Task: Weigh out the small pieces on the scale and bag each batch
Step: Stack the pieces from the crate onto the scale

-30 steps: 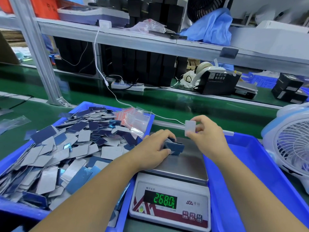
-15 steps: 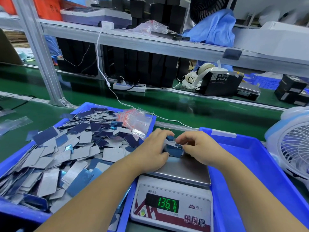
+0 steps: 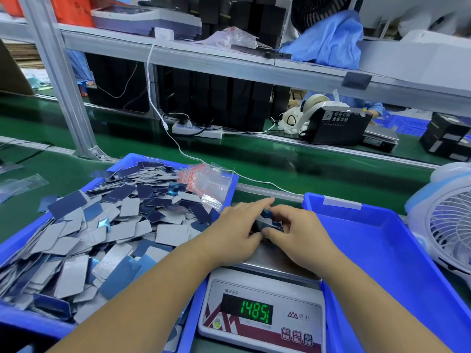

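Observation:
A white digital scale (image 3: 262, 314) with a steel pan sits between two blue trays; its green display reads 148.5. On the pan lies a small stack of blue-and-grey pieces (image 3: 269, 224). My left hand (image 3: 234, 233) and my right hand (image 3: 298, 235) close around that stack from either side, fingertips meeting over it. The blue tray on the left (image 3: 15, 245) holds a large heap of flat grey and dark blue pieces (image 3: 102, 233). A bundle of clear zip bags with red strips (image 3: 209, 183) lies at that tray's far right corner.
A blue tray (image 3: 382, 250) stands right of the scale. A white-and-blue desk fan (image 3: 448, 222) is at the far right. Behind runs a green conveyor belt (image 3: 254, 159) with a white cable, power strip and tape dispenser (image 3: 331, 123). An aluminium post (image 3: 58, 80) rises at back left.
My right hand, which held one light piece up above the scale, came down onto the stack. Both hands now grip it together. The display went from 268.0 to 136.7 to 148.5.

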The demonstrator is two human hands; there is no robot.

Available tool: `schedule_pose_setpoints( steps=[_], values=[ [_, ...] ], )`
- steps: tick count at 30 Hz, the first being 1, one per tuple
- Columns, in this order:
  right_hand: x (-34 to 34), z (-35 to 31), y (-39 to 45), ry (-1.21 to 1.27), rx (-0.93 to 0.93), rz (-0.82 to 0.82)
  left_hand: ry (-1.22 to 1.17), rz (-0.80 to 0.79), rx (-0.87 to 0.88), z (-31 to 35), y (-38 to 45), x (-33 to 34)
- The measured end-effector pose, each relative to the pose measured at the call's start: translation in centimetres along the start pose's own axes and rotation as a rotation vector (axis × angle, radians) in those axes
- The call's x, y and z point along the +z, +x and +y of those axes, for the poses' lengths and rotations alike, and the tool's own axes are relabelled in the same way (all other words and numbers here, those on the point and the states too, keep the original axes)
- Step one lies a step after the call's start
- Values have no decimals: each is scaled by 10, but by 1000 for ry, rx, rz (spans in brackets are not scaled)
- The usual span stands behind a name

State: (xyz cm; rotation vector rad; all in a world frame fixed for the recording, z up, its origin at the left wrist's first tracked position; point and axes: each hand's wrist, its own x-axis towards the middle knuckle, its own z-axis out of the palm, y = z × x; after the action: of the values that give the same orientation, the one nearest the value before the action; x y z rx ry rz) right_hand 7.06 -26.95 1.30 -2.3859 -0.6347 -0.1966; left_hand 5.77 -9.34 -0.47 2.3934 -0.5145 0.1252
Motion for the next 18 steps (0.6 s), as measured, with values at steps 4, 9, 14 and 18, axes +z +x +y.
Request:
schedule_pose_setpoints(
  steps=[4, 9, 14, 18],
  values=[
    [0, 8, -1, -8, 47, 33, 106, 51, -18, -5, 1, -4],
    [10, 6, -2, -76, -5, 21, 120, 78, -121, -10, 0, -14],
    [12, 6, -5, -114, -22, 16, 122, 161, -134, -10, -2, -22],
    [9, 5, -6, -125, -51, 4, 147, 155, -159, -10, -2, -24]
  ],
)
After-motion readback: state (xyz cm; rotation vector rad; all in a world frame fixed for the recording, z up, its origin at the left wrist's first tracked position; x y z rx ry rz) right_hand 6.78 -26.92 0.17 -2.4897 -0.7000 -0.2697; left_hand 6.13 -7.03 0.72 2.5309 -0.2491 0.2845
